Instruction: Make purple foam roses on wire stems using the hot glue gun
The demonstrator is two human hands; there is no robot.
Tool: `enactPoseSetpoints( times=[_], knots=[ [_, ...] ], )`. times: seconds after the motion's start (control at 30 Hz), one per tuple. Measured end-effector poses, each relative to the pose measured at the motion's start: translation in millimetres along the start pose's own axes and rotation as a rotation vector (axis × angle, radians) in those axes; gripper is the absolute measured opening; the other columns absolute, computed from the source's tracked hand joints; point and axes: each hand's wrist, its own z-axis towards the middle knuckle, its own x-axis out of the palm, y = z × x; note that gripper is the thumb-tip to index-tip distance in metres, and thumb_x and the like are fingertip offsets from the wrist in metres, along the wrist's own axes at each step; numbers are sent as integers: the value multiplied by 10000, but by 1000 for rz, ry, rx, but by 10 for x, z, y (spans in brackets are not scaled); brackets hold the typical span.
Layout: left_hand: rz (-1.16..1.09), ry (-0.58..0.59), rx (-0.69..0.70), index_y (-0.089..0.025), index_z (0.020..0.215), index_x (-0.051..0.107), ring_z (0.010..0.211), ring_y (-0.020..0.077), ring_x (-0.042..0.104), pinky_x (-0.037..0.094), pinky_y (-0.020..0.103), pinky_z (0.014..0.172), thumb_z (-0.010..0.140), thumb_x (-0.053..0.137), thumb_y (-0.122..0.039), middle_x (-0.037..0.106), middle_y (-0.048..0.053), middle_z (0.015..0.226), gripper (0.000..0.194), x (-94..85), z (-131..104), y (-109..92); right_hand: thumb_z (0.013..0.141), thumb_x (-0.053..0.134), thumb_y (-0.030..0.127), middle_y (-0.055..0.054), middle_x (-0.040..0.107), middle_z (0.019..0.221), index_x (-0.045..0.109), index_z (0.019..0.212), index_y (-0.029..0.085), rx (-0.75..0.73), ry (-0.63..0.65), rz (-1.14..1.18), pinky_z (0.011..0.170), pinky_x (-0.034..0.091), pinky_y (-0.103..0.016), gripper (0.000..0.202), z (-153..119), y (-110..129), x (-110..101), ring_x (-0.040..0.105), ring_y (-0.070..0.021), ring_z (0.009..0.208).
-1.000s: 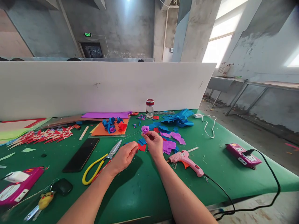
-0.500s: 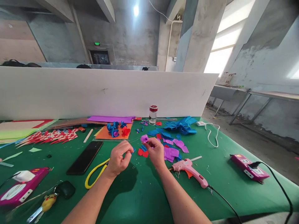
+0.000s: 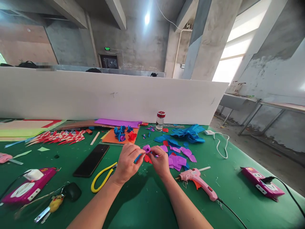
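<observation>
A small purple paper rose (image 3: 146,149) is held between my two hands above the green table (image 3: 143,203). My right hand (image 3: 160,160) pinches its right side. My left hand (image 3: 128,160) has its fingertips closed at the rose's left edge, with a bit of blue paper (image 3: 137,158) between its fingers. Purple petals (image 3: 177,161), red pieces (image 3: 148,159) and crumpled blue paper (image 3: 188,133) lie just beyond and to the right. Blue flowers (image 3: 119,132) and a red one (image 3: 132,136) rest on orange paper (image 3: 111,136).
A pink glue gun (image 3: 199,183) lies right of my right forearm. Yellow-handled scissors (image 3: 101,178) and a black phone (image 3: 91,160) are on the left. A red-lidded jar (image 3: 160,121) stands before the white partition (image 3: 133,98). Purple power strips (image 3: 262,183) sit at both sides.
My left hand has moved right to meet the purple rose, closing the gap between my hands. The whole view has shifted slightly, showing part of a pink tool at the left edge.
</observation>
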Motion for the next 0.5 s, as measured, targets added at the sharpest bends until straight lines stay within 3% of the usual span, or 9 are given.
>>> enactPoseSetpoints(
  times=[0.5],
  knots=[
    [47,48,-14,-207,920,624,807,187,552,457,350,762,825,568,-109,626,40,835,147,25,-31,29,763,626,168,-6,611,697,686,735,196,-6,42,-44,544,380,-237,72,-2,0,-12,479,-122,571]
  ],
)
